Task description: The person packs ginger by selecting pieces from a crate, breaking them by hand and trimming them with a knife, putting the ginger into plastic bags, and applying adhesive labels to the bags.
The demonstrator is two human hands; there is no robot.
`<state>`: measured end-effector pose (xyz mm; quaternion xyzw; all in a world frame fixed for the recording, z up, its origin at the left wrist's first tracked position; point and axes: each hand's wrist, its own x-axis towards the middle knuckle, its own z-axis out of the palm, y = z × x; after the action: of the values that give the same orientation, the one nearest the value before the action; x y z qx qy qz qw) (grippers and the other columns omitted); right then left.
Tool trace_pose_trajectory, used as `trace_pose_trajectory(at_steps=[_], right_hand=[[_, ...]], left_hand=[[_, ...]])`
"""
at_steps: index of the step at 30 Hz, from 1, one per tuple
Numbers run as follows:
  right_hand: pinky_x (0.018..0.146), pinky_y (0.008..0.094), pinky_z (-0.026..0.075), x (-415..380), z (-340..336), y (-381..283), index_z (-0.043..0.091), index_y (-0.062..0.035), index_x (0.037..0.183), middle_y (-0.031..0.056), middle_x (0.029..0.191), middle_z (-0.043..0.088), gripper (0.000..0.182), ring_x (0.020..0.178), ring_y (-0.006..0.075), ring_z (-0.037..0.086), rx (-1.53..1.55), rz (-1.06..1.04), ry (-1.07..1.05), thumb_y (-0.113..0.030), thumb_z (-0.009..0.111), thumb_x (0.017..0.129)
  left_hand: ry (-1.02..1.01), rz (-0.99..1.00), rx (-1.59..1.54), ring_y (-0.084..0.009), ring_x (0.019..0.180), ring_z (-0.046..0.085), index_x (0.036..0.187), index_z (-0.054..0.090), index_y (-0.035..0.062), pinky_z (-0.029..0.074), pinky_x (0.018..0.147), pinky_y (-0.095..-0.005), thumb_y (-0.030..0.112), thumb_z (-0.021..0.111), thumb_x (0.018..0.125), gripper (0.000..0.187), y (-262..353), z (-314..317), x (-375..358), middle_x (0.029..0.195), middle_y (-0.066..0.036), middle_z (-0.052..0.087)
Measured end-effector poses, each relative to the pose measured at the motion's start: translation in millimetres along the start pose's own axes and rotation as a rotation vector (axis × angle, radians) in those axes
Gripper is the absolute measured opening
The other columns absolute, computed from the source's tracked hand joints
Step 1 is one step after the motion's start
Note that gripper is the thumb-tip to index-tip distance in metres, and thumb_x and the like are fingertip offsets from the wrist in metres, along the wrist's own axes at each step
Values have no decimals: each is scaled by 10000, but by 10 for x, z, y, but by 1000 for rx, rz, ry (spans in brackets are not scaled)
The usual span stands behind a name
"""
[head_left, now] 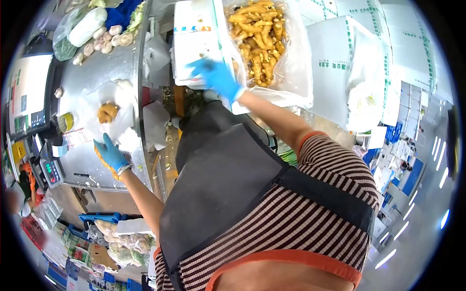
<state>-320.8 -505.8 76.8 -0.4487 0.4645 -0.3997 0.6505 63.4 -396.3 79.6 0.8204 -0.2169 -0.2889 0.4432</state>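
My left hand (111,154), in a blue glove, is low over the metal counter (92,169). A long yellow-orange piece that looks like ginger (103,161) shows along its outer edge, mostly hidden by the palm and fingers. Just beyond the fingertips, a knob of ginger (108,112) lies on a clear plastic bag (125,104). My right hand (216,77), also blue-gloved and slightly blurred, is over the near end of a white foam lid (196,36). Its fingers are apart with nothing visible in them. Beside it stands a lined white box (302,72) heaped with ginger roots (262,36).
Garlic bulbs (108,42) and bagged goods (87,26) occupy the counter's far end. A tape roll (65,122), a monitor (29,94) and a scale display (51,169) line its left side. White boxes (330,63) stack up at right. Another person (31,184) is at far left.
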Motion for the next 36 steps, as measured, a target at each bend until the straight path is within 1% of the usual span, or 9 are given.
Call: trace_pose_trajectory(at_steps=[3, 5, 8, 11, 16, 20, 24, 31, 36], right_hand=[[538, 257, 461, -95, -1268, 46, 709, -48, 1038, 47, 840, 688, 224, 651, 91, 564, -143, 140, 612, -172, 619, 874], [610, 322, 513, -158, -2124, 699, 707, -48, 1016, 103, 898, 712, 253, 694, 177, 639, -371, 386, 788, -230, 656, 848], [732, 406, 545, -297, -2437, 1218, 707, -44, 980, 171, 967, 714, 277, 838, 303, 700, -1095, 679, 329, -275, 685, 827], [801, 469, 532, -338, -2171, 1431, 689, -32, 960, 221, 1004, 693, 414, 930, 382, 675, -1370, 621, 293, -394, 738, 765], [795, 432, 544, -381, -2486, 1295, 702, -17, 987, 200, 1023, 700, 332, 950, 331, 691, -1176, 712, 260, -292, 577, 850], [759, 408, 532, -643, -2720, 829, 718, -49, 975, 177, 908, 708, 339, 835, 318, 692, -561, 633, 502, -349, 620, 851], [791, 416, 524, -527, -3079, 895, 720, -81, 980, 172, 937, 705, 290, 885, 329, 684, -824, 249, 828, -332, 617, 877], [837, 462, 534, -42, -2203, 1005, 579, -3, 1203, 195, 1082, 685, 480, 928, 367, 683, -1298, 581, 419, -334, 617, 858], [783, 441, 557, 84, -2043, 1661, 521, 52, 1238, 242, 1071, 667, 491, 895, 358, 694, -1319, 546, 666, -210, 620, 835]], left_hand=[[215, 218, 305, -282, 1180, 541, 1469, 335, -5, 454, 981, -393, 272, 615, 948, 653, -180, -6, -78, 1401, -210, 474], [246, 245, 387, -306, 1230, 521, 1455, 376, 26, 430, 1017, -390, 282, 632, 938, 631, 98, 166, -361, 1424, -206, 466], [145, 418, 410, -285, 1241, 514, 1441, 399, 31, 439, 995, -384, 251, 636, 938, 599, 281, 465, -553, 1409, -173, 490], [-21, 629, 408, -258, 1210, 530, 1445, 405, 51, 440, 982, -373, 175, 633, 934, 573, 633, 965, -817, 1387, -141, 515], [-412, 622, 263, -231, 1137, 565, 1424, 438, 41, 454, 962, -325, 71, 622, 914, 543, 1042, 1716, -1244, 1371, -127, 530], [-638, 620, 277, -192, 1141, 567, 1418, 440, 38, 467, 944, -296, 72, 611, 927, 521, 1153, 2009, -1565, 1386, -120, 523], [-761, 733, 288, -263, 1226, 530, 1414, 457, 70, 420, 1029, -352, 95, 611, 913, 526, 1005, 2167, -1678, 1375, -131, 526], [-845, 787, 425, -309, 1236, 519, 1419, 458, 89, 414, 1035, -380, 129, 585, 923, 513, 959, 2167, -1769, 1369, -155, 524], [-822, 743, 475, -318, 1186, 552, 1415, 465, 89, 436, 1007, -381, 147, 597, 921, 515, 918, 2130, -1790, 1335, -160, 551]])
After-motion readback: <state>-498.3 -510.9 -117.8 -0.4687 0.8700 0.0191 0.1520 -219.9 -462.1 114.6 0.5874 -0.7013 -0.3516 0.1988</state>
